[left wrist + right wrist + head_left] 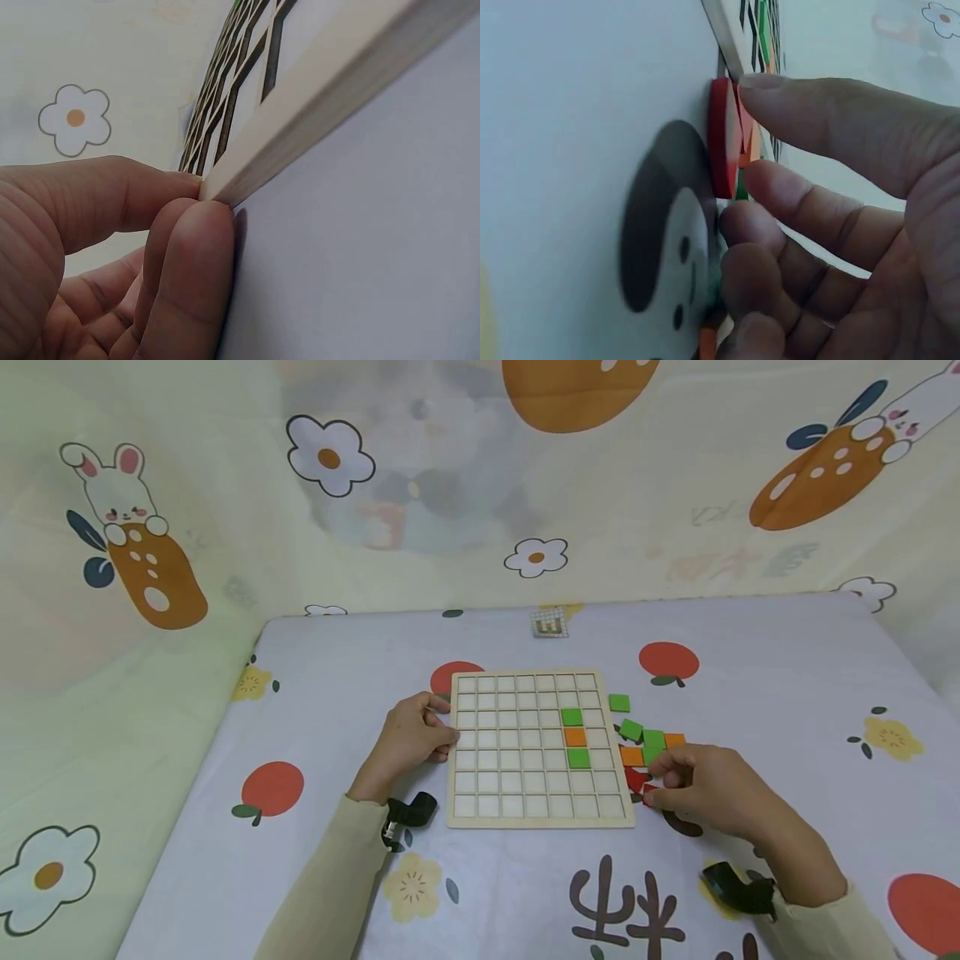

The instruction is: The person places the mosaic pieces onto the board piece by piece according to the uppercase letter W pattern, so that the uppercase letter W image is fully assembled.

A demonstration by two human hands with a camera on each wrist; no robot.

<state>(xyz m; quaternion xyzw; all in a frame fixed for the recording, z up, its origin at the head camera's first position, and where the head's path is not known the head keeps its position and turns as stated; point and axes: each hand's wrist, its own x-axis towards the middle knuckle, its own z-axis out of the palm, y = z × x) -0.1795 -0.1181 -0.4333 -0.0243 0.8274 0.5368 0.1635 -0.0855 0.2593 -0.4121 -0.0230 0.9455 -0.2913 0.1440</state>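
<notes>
A pale wooden grid board (542, 822) lies flat on the table. Its cells hold two green tiles (572, 717) and one orange tile (575, 737) between them. My left hand (405, 739) pinches the board's left edge between thumb and fingers, shown close up by the wooden rim (300, 120) in the left wrist view. Beyond the board's right edge, my right hand (712, 789) is at a red tile (721, 139). Thumb and index finger are spread over that tile, fingertips right at its surface. The other fingers curl loosely.
Right of the board lie loose tiles: several green ones (632, 730), orange ones (632, 756) and another red one (636, 778). A small patterned card (550, 622) sits behind the board. The tablecloth (480, 893) is printed, and a patterned curtain (442, 585) rises behind.
</notes>
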